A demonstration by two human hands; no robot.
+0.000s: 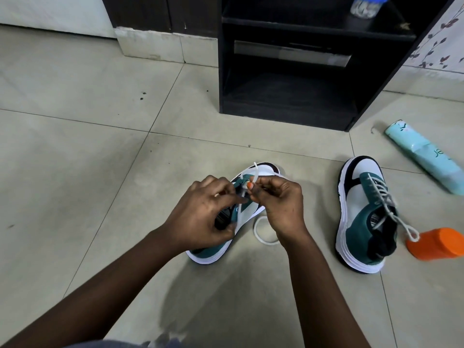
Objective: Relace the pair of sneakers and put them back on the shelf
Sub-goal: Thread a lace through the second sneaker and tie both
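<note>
A: Pale tiled floor [100,121] all round, and a black shelf unit [288,79] standing at the upper middle of the frame, its lower compartment dark and apparently free.

B: Where are the sneakers?

A: One lies at the centre bottom, the sneaker in hand [247,177], toe pointing up the frame and mostly hidden under both hands. The second sneaker [361,217] sits at the right, well apart from it, already laced, with its lace end trailing toward an orange bottle [437,243].

B: And the hands?

A: The left hand [198,217] has its fingers curled over the tongue area, seemingly pinching the white lace [251,183]. The right hand [281,204] pinches the same lace near its tip, which sticks up above the fingers (a loose loop of it lies on the tiles just below that hand).

B: So which step is this?

A: Threading, I'd judge, at an eyelet near the toe end; the first shoe looks done and this one has barely begun.

B: What next?

A: Feeding the tip cleanly through the eyelet and drawing the slack through evenly, then crossing upward. A teal cylinder [424,156] lies at the right edge and a clear bottle [366,6] stands on the upper shelf; neither blocks the lower compartment.
</note>
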